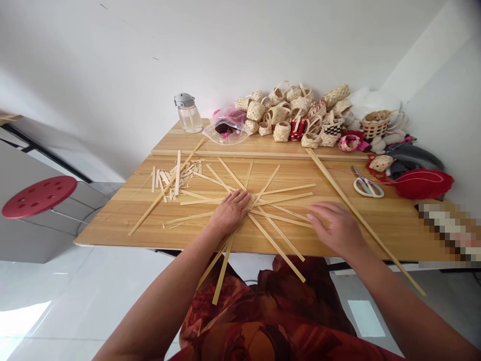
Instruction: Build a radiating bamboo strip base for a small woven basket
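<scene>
Flat bamboo strips [276,235] cross one another on the wooden table [263,244] and fan out like spokes. My left hand [231,210] lies flat over the left part of their crossing, fingers stretched out, and hides some of it. Some strips stick out past the table's front edge, over my lap. To the right, my right hand [336,228] hovers beside the right-hand strip ends, slightly blurred. Its fingers point left with the thumb apart, and I see nothing in it.
A long strip [349,205] slants at the right, another [158,200] at the left near short offcuts [184,173]. Scissors [367,184], red yarn [424,183], small woven baskets [281,131], a plastic bag [227,131] and a water bottle [190,118] lie farther back. A red stool [41,195] stands left.
</scene>
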Available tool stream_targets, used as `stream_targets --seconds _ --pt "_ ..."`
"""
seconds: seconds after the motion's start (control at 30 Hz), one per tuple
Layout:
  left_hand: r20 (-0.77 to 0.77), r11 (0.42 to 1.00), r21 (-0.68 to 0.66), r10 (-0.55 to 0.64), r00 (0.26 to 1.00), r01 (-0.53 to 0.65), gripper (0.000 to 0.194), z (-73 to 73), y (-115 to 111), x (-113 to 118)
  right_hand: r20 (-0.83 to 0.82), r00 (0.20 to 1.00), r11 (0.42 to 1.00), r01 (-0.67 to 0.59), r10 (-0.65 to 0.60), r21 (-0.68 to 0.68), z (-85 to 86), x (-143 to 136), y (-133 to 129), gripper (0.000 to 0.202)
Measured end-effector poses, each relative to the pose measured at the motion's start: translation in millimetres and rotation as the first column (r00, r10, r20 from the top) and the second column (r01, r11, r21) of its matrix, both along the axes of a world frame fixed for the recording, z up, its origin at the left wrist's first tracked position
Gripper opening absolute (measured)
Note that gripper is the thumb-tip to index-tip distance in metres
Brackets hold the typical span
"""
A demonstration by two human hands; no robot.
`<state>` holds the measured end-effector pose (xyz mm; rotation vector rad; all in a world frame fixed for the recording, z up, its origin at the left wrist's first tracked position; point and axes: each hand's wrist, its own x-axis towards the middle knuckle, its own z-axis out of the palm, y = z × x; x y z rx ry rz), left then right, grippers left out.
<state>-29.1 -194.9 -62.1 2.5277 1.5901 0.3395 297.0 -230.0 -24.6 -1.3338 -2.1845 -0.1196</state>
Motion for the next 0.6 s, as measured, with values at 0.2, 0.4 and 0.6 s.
stream_targets --seconds 0.2,0.4,0.6 --pt "0.018 1.0 0.011 0.003 1.0 -0.003 0.057 0.6 -1.0 -0.5 0.001 0.965 0.961 -0.26 0.261 -0.093 3.1 -73.0 12.9 0.03" --pt "0.042 1.0 0.022 0.003 0.999 -0.004 0.058 -0.5 -1.1 -0.2 0.105 0.953 0.946 -0.262 0.285 -0.189 -17.7 -98.0 31.0 0.045" --pt "0.047 1.0 0.014 0.009 0.999 -0.01 0.059 0.1 -0.6 0.6 0.148 0.952 0.946 -0.232 0.269 -0.227 -23.9 -105.9 31.5 0.037"
